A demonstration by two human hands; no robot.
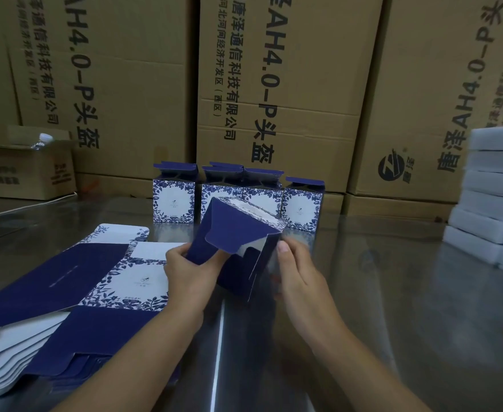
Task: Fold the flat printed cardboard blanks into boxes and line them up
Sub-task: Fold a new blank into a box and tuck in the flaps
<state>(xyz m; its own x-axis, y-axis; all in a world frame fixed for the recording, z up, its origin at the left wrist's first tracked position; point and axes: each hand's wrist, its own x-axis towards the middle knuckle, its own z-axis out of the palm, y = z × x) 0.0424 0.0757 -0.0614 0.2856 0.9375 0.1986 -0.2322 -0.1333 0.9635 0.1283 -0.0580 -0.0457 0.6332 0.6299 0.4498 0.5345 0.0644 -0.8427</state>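
1. Step in hand: closing the end flaps. The half-folded box (238,233) is held above the surface (392,278), in front of the finished boxes (173,200).
2. Left grip (189,269) pinches a blue flap; right grip (299,272) clasps the side wall.
3. Next, probably: tuck the flaps in, then stand it in the row.

Dim, soft light; table (392,292) glare streaks; edges blurred, bowed.

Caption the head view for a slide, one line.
The left hand and right hand hold a half-formed blue box over the metal table, flat blanks stacked beside it, finished boxes lined up behind.
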